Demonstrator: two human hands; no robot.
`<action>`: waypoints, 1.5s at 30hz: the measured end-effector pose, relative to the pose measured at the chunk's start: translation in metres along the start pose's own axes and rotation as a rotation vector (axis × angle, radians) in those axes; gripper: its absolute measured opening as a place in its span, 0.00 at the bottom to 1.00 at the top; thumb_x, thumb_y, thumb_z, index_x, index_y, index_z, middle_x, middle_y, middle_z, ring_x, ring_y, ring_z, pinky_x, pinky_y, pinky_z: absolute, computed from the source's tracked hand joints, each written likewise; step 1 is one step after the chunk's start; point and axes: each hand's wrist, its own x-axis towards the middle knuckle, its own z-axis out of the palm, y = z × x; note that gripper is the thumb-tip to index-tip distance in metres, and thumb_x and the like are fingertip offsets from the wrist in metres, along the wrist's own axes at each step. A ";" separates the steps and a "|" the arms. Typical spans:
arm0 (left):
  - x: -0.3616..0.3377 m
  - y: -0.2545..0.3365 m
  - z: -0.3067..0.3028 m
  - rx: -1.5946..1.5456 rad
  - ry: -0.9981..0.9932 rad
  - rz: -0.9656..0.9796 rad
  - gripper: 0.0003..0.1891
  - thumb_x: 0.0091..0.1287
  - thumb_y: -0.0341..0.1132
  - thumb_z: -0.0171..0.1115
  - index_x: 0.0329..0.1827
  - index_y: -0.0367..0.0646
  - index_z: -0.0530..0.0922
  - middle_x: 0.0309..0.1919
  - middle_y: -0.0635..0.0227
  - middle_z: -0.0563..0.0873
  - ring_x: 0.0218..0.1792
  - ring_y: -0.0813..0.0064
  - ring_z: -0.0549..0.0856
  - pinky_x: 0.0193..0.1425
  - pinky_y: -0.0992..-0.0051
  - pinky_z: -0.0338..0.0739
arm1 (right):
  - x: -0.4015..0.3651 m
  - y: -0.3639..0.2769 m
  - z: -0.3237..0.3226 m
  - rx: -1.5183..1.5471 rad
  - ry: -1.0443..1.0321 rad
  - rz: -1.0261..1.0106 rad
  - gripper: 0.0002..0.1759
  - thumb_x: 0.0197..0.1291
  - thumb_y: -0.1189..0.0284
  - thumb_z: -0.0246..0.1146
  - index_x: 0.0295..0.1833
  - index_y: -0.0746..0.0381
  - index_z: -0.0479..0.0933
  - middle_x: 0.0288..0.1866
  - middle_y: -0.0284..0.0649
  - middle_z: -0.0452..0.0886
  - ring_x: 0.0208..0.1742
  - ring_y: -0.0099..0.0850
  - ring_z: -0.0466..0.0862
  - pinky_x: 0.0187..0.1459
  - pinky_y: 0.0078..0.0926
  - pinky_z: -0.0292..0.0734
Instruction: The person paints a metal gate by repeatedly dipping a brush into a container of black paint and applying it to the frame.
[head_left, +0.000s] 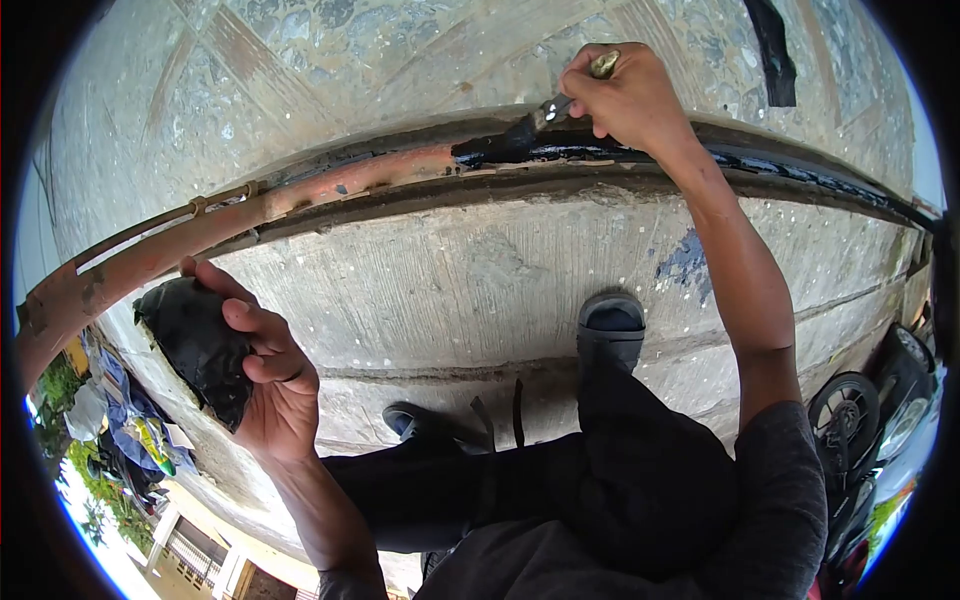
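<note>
In my right hand [630, 100] is a paintbrush [545, 115], its fingers closed round the handle. The dark bristles touch a long metal bar [360, 172] that runs across the view. To the right of the brush the bar is coated in wet, shiny black paint [760, 163]; to the left it is reddish brown. My left hand [270, 370], at the lower left, grips a rounded black container [195, 345] with a ragged rim. It is tilted, and its inside is hidden from me.
Rough concrete [400, 290] lies under my sandals [610, 325], with a paint-spattered surface [330, 70] beyond the bar. A black strip [772, 55] lies at the upper right. A motorcycle wheel [845, 410] stands at right; cloths and bags [130, 415] are at left.
</note>
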 end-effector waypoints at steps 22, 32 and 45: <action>-0.022 0.007 -0.047 -0.143 0.093 -0.018 0.26 0.70 0.40 0.59 0.72 0.56 0.68 0.68 0.69 0.74 0.64 0.57 0.76 0.58 0.55 0.79 | 0.014 0.012 -0.027 0.010 -0.062 0.135 0.10 0.62 0.69 0.60 0.33 0.64 0.81 0.22 0.36 0.81 0.16 0.17 0.77 0.15 0.15 0.65; -0.055 0.016 -0.065 -0.102 0.168 0.108 0.27 0.71 0.45 0.58 0.73 0.61 0.67 0.69 0.69 0.73 0.63 0.54 0.76 0.55 0.54 0.79 | 0.012 0.019 -0.039 0.049 -0.131 0.067 0.10 0.60 0.69 0.61 0.36 0.64 0.82 0.23 0.38 0.82 0.17 0.17 0.78 0.15 0.14 0.66; -0.068 0.002 -0.069 -0.065 0.167 0.119 0.27 0.72 0.49 0.55 0.74 0.60 0.65 0.69 0.67 0.73 0.63 0.53 0.77 0.54 0.54 0.80 | -0.015 0.002 -0.062 -0.208 -0.395 -0.309 0.07 0.65 0.70 0.64 0.43 0.58 0.86 0.35 0.32 0.85 0.28 0.16 0.81 0.23 0.14 0.72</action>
